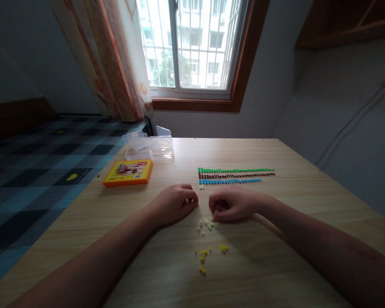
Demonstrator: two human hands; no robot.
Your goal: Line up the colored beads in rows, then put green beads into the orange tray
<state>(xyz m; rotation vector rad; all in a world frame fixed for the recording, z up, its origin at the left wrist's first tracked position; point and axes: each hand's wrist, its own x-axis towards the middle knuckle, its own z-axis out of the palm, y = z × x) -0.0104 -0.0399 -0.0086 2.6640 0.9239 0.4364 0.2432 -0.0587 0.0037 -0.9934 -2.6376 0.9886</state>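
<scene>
Both my hands rest on a wooden table [276, 265]. My left hand [175, 203] lies curled with its fingers closed; what it holds, if anything, is hidden. My right hand [232, 204] is curled too, fingertips pinched down on a small heap of pale cream bricks [207, 223]. Several tiny yellow bricks [203, 256] lie scattered nearer to me. Beyond the hands run three neat rows of tiny bricks: a green row [235, 170], a brown row [235, 175] and a blue row [229, 181], with a few pale bricks [201, 187] starting a new row below.
An orange box [128, 172] lies on the table at the left. Behind it stands a clear plastic case [149, 146], open. A bed with a checked blue cover [35, 171] runs along the table's left edge. A window and a curtain are at the back.
</scene>
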